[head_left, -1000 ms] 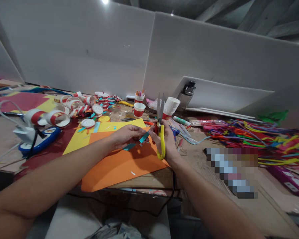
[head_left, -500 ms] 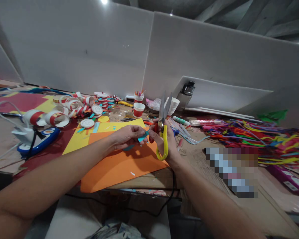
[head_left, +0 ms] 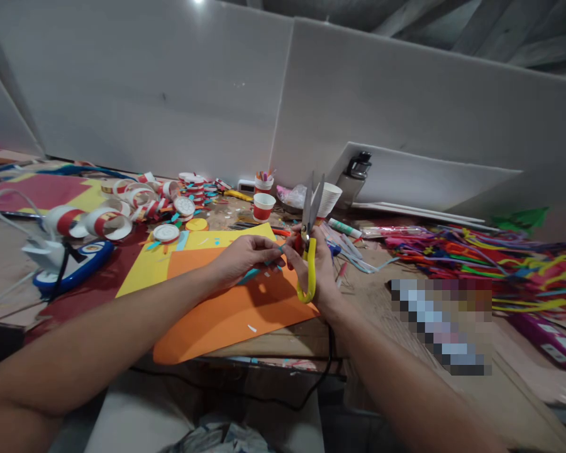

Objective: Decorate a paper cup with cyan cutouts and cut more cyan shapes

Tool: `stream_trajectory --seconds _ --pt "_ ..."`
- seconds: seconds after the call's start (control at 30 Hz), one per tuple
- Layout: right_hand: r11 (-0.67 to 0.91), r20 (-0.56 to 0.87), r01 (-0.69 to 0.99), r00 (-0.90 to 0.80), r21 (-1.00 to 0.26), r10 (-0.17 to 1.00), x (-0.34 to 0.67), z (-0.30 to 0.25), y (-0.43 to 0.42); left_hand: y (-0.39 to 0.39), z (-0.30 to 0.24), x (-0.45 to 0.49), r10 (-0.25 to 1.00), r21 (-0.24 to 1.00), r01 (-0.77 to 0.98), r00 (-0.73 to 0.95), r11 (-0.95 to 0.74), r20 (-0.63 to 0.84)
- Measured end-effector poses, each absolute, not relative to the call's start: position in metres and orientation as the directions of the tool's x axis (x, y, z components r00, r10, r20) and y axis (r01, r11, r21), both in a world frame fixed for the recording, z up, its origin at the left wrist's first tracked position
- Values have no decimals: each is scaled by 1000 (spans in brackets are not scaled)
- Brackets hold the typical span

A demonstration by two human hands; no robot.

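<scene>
My left hand [head_left: 239, 259] is closed, pinching a small blue paper piece [head_left: 280, 250] between thumb and fingers. The fingertips of my right hand [head_left: 321, 280] meet the same piece from the other side. In that right hand I also hold scissors [head_left: 310, 217], their blades pointing up and slightly parted, with a yellow handle loop hanging over the palm. Another blue strip [head_left: 251, 275] shows just below my left fingers; whether it is held or lies on the sheet, I cannot tell. Beneath both hands lies an orange sheet [head_left: 207, 330], partly over a yellow sheet [head_left: 139, 275].
Cut red-and-white paper cups [head_left: 108, 224] and lids lie at the left, near a blue device with a white plug [head_left: 75, 270]. A red-and-white cup [head_left: 263, 207], stacked white cups [head_left: 329, 200] and a bottle [head_left: 353, 182] stand behind. Colourful pipe cleaners [head_left: 457, 251] are heaped at the right.
The blue piece has turned between my fingertips, and less of it shows. My left fingers have shifted slightly right, nearer my right hand. The scissors stay in the right hand.
</scene>
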State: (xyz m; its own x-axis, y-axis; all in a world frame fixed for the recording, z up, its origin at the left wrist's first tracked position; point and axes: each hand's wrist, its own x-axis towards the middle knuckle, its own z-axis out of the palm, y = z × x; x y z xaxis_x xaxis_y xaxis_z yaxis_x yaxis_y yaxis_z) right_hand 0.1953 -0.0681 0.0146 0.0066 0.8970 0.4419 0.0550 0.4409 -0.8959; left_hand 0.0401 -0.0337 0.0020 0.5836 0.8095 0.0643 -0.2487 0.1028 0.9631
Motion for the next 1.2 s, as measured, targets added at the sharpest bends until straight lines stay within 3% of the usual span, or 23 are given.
stream_trajectory --seconds 0.27,0.47,0.6,0.77,0.93,1.2 --pt "483 491 120 47 -868 870 193 19 -71 -36 2 45 846 949 -296 529 110 67" --pt "400 408 135 36 -907 912 193 21 -68 -24 7 34 856 956 -256 516 145 9" --pt "332 325 314 -76 -890 943 202 24 -66 -11 15 18 890 980 -178 456 91 0" --pt "360 258 539 -258 -762 931 214 25 -66 -3 26 4 923 992 -102 384 72 -28" --pt "424 259 567 -351 -706 900 215 25 -65 0 30 -3 930 997 -64 367 46 -19" --pt "431 244 540 -385 -723 890 214 24 -67 2 26 0 929 967 -243 370 79 17"
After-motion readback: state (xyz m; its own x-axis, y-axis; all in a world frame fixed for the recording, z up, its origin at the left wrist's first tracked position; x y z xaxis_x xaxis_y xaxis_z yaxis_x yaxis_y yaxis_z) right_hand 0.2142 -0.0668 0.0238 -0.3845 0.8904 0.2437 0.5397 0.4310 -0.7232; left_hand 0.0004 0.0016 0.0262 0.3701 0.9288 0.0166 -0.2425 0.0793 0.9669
